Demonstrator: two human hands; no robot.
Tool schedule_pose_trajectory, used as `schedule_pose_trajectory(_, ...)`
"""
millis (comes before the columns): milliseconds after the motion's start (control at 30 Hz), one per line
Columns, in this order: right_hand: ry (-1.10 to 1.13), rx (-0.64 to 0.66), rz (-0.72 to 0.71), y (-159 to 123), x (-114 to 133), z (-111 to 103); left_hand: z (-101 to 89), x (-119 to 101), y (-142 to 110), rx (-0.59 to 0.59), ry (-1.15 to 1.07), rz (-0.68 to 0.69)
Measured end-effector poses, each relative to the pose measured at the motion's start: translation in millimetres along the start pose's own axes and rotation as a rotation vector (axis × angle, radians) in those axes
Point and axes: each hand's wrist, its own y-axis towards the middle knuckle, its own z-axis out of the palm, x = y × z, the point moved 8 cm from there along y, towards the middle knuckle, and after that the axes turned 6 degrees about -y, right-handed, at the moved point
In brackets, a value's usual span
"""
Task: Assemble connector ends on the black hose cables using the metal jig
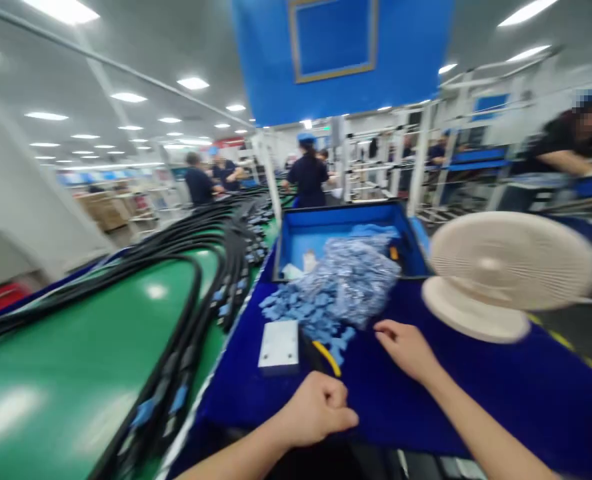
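My left hand (pixel 319 408) is curled closed near the front of the dark blue mat (pixel 476 393), gripping a black tool with a yellow handle (pixel 321 355). My right hand (pixel 407 349) lies on the mat with fingers stretched toward a heap of small blue plastic parts (pixel 326 297), holding nothing. A white rectangular block (pixel 279 345) sits just left of the tool. The heap spills out of a blue tray (pixel 343 230) behind it.
A cream desk fan (pixel 501 270) stands at the right on the mat. Black cables with blue connectors (pixel 211 267) run along a green conveyor (pixel 76 373) at the left. People in dark uniforms work at stations behind, and one person sits at the far right.
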Motion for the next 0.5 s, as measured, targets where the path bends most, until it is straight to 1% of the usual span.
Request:
schedule_pose_trajectory(33,0.009,0.019,-0.004,4,-8,6,-1.2,3,1,0.007,-0.133,-0.019)
schedule_pose_trajectory(67,0.008,0.029,0.005,6,-18,11,-1.5,5,1,0.01,-0.218,-0.02)
schedule_pose_trajectory(133,-0.001,0.032,0.039,7,-36,16,1.0,8,2,0.022,-0.342,-0.013)
schedule_pose_trajectory(167,-0.01,0.035,0.057,6,-43,17,2.8,10,1,0.027,-0.367,-0.016)
schedule_pose_trajectory(267,-0.039,0.047,0.097,5,-58,20,7.7,17,-1,0.058,-0.413,-0.03)
schedule_pose_trajectory(367,-0.078,0.048,0.095,7,-63,20,8.1,23,-1,0.081,-0.419,-0.04)
schedule_pose_trajectory(433,-0.112,0.017,0.049,8,-64,18,8.3,26,-1,0.095,-0.39,-0.069)
schedule_pose_trajectory(500,-0.133,-0.073,-0.041,8,-64,10,9.4,26,-2,0.115,-0.357,-0.101)
